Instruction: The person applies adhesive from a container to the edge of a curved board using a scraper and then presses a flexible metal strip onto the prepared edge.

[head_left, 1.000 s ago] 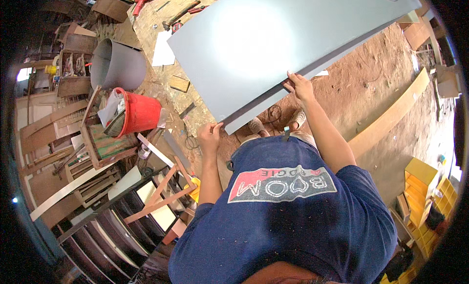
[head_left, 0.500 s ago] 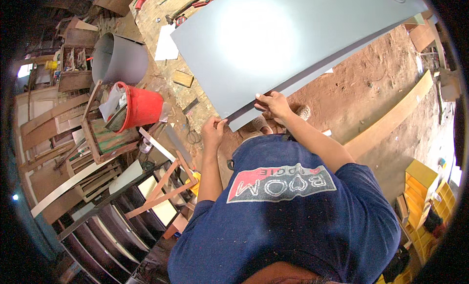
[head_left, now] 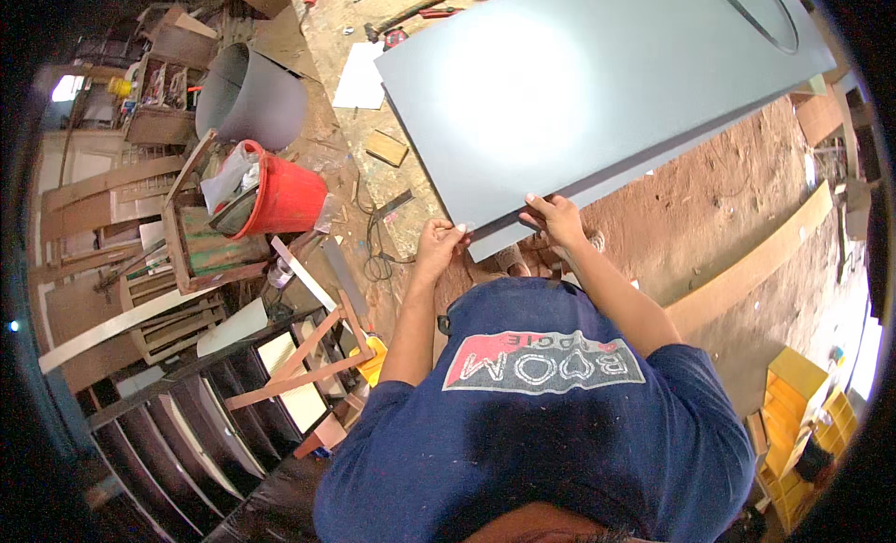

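Note:
A large grey panel (head_left: 635,85) lies over the workbench, with a bright glare on its smooth top. A grey strip of a lower layer (head_left: 509,237) shows along its near edge, past a dark gap. My left hand (head_left: 439,250) is closed at the near-left corner, thumb and fingertips pinching the edge. Farther right along the same edge, my right hand (head_left: 562,225) has its thumb on top and its fingers curled under. What those fingers touch beneath is hidden.
A dark curved cord (head_left: 789,29) rests on the panel's far right. On the workbench (head_left: 345,11) are a hammer (head_left: 411,14), a tape measure (head_left: 395,39), a white sheet (head_left: 360,76) and a small wood block (head_left: 386,148). Leftward stand a red bucket (head_left: 289,196) and a grey rolled sheet (head_left: 266,99).
The whole view has shifted, so bench and panel sit farther right and lower in the picture. More of the cord shows. Both hands stay at the panel's near edge.

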`<control>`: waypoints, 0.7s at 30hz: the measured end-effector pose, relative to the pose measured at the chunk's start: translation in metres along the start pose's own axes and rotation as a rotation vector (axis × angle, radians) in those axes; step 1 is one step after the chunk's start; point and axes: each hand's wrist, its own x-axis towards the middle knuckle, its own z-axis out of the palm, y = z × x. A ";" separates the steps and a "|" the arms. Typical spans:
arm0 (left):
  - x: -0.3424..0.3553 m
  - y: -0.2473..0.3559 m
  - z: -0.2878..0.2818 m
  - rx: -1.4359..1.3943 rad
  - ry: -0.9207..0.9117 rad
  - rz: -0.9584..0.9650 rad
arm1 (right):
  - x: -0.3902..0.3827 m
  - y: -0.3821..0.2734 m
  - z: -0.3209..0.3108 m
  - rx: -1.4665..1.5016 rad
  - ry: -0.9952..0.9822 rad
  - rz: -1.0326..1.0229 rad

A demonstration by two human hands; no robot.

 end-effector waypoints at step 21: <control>0.002 0.011 0.004 0.337 -0.110 0.100 | 0.013 0.027 -0.011 0.026 0.084 -0.114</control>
